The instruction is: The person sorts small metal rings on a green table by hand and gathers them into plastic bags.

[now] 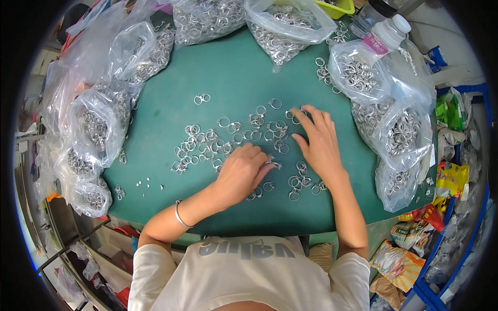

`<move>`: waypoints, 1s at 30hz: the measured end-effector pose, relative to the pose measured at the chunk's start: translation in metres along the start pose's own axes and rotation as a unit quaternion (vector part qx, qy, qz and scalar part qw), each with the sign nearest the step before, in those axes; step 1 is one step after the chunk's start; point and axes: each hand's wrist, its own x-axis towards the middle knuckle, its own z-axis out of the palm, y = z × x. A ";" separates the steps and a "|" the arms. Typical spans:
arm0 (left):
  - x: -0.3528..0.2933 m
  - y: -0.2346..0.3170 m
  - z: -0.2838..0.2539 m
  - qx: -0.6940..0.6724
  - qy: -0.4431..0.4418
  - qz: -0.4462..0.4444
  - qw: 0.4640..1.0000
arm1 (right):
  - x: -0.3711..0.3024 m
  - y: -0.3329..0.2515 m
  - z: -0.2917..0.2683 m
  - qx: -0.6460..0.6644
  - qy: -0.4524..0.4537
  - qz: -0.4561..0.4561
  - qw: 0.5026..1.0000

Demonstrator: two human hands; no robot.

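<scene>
Silver metal rings [201,147] lie scattered across a green, smooth worktop [166,78], perhaps spread for easy reach. The curled left hand [241,173] pinches one; the right hand [321,136], thumb and fingers apart, touches others.

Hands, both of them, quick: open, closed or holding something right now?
Left hand: closed, seemingly pinching a silvery ring between thumb and fingers.
Right hand: open, fingers spread; whether it touches anything can't be told.
</scene>
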 end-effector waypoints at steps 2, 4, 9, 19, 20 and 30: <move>-0.004 -0.002 -0.002 -0.033 -0.024 0.000 0.999 | -0.003 0.011 0.008 -0.010 -0.062 -0.002 0.998; -0.014 -0.005 -0.004 0.006 -0.011 0.024 1.000 | -0.016 0.007 0.002 0.041 -0.102 -0.007 0.994; -0.043 0.004 -0.001 0.062 -0.051 0.047 0.996 | -0.023 -0.004 -0.013 0.190 -0.201 0.012 0.961; -0.094 0.000 -0.021 0.077 0.064 -0.130 0.986 | -0.012 -0.029 0.005 -0.030 -0.146 -0.052 0.987; -0.094 -0.006 -0.024 0.096 0.078 -0.155 0.980 | -0.014 -0.031 0.003 -0.019 -0.149 -0.036 0.988; -0.117 -0.022 -0.031 0.074 0.159 -0.156 0.972 | -0.014 -0.091 0.033 -0.057 -0.234 -0.165 0.956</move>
